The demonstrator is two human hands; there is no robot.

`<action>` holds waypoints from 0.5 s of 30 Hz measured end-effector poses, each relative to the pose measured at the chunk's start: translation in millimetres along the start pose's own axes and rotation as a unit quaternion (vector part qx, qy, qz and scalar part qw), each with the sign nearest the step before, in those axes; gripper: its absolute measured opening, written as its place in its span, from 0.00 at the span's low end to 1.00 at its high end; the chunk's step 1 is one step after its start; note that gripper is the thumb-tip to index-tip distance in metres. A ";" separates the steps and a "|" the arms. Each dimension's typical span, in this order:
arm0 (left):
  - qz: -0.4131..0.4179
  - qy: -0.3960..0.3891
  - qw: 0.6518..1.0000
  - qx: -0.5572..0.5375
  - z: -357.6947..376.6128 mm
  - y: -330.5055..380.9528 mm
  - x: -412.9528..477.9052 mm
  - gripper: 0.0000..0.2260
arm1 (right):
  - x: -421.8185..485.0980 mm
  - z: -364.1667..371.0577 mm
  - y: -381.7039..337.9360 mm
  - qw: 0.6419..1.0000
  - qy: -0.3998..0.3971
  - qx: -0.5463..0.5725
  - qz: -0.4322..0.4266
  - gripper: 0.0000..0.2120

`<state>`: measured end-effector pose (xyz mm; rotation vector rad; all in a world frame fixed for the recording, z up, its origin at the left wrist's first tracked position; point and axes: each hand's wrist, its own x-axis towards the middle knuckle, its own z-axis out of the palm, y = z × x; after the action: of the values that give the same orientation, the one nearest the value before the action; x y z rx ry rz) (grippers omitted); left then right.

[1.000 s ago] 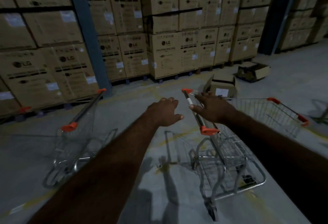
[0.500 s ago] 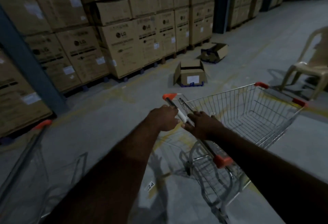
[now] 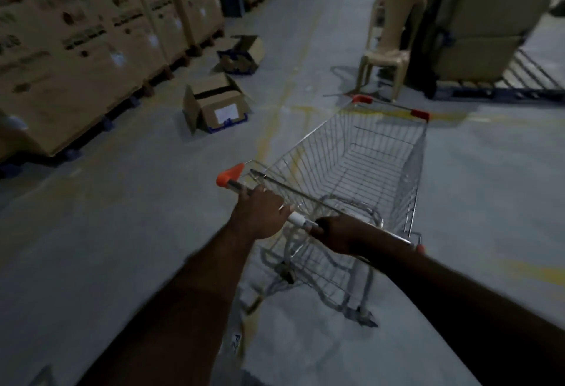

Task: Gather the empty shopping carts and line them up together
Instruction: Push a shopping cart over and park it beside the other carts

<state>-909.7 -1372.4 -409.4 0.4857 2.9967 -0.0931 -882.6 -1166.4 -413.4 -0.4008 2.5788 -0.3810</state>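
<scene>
An empty wire shopping cart (image 3: 360, 156) with orange corner caps stands on the grey floor in front of me, its basket pointing away to the upper right. My left hand (image 3: 260, 214) grips the left part of its handle bar (image 3: 298, 219). My right hand (image 3: 336, 232) grips the same bar just to the right, a short white sleeve of the bar showing between the two hands. Nothing lies in the basket. No second cart is in view.
Stacked cardboard boxes (image 3: 91, 34) on pallets line the left side. Two open cartons (image 3: 217, 107) (image 3: 241, 54) lie on the floor ahead left. A beige plastic chair (image 3: 394, 37) stands ahead right, beside a pallet load (image 3: 489, 18).
Both hands went from reaching to closing on the cart's handle. The view swung right: the second cart on the left has left the frame and the chair has come in.
</scene>
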 end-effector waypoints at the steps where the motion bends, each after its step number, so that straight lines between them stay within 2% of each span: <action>1: 0.027 0.026 0.999 0.002 6.7 -5.3 0.4 0.22 | -1.1 3.0 -3.5 1.000 0.017 0.005 0.020 0.29; 3: 0.066 0.046 0.997 -0.014 11.6 -18.3 4.4 0.26 | -5.2 7.6 -12.0 0.997 0.055 0.005 0.056 0.28; 6: 0.100 0.037 0.994 -0.018 13.0 -30.4 11.9 0.34 | -11.6 12.0 -21.2 0.985 0.136 -0.067 0.087 0.31; 11: 0.132 0.016 0.990 -0.056 15.0 -37.8 27.9 0.27 | -3.5 11.1 -20.9 0.979 0.151 -0.057 0.122 0.39; 15: 0.133 -0.017 0.988 -0.080 10.4 -37.9 43.9 0.28 | 4.9 7.8 -16.7 0.972 0.163 -0.065 0.153 0.36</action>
<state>-962.2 -1395.4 -423.0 0.8487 2.8440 0.1572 -879.2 -1184.9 -416.3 0.0253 2.9353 -0.1768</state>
